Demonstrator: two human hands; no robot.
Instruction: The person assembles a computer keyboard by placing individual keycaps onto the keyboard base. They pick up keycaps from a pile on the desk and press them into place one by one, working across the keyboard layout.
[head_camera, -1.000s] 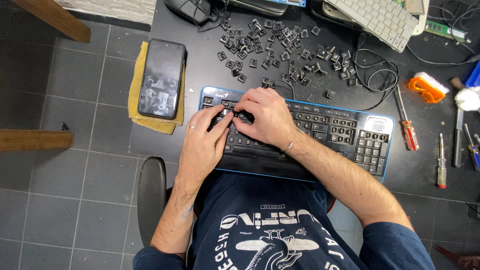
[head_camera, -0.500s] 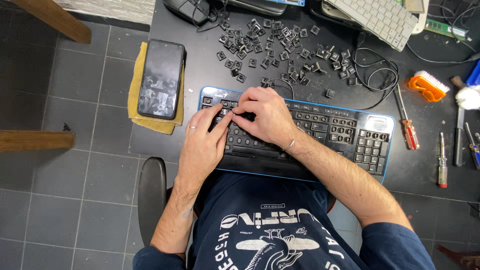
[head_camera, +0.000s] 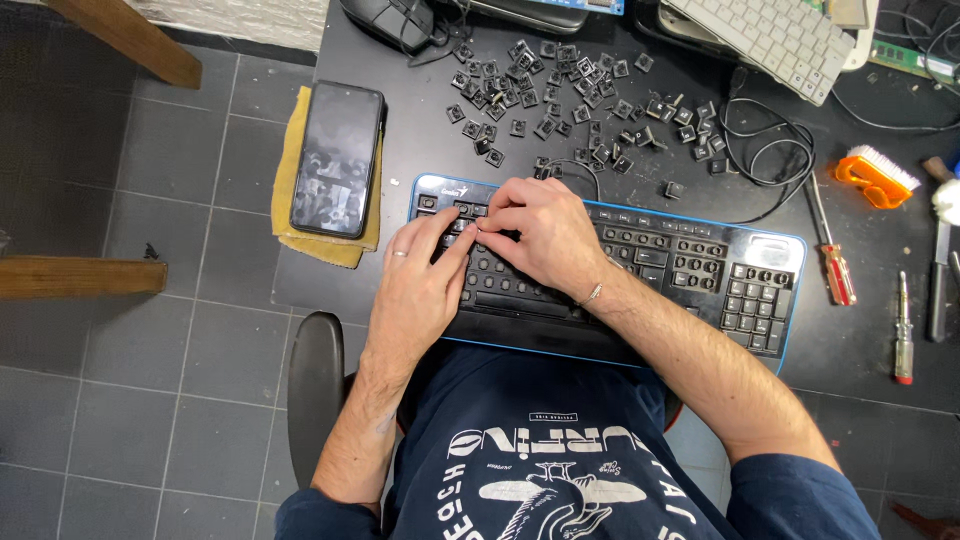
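Black keyboard (head_camera: 640, 270) with blue trim sits at the near edge of the black tabletop (head_camera: 860, 350), partly overhanging toward the lap, slightly skewed so its right end is nearer. Both hands on its left half. Left hand (head_camera: 425, 275) lies flat-ish over the lower left keys, ring on one finger, fingers pointing up toward the top rows. Right hand (head_camera: 535, 235) crosses in from the right, fingers curled, tips pinched together right where they meet the left fingertips; whether a keycap is in that pinch I cannot tell, too small and covered. Left hand holds nothing visible, just presses on the keys. Loose black keycaps (head_camera: 560, 100) are scattered across the middle of the tabletop behind the keyboard, toward the far edge. Phone (head_camera: 337, 158) lies on a yellow cloth (head_camera: 290, 190) at the left edge, hanging off it. White keyboard (head_camera: 765, 38) at the far right corner. Red-handled screwdriver (head_camera: 832, 262) just right of the black keyboard, orange brush (head_camera: 875, 178) beyond it, second screwdriver (head_camera: 903, 330) near the right edge.
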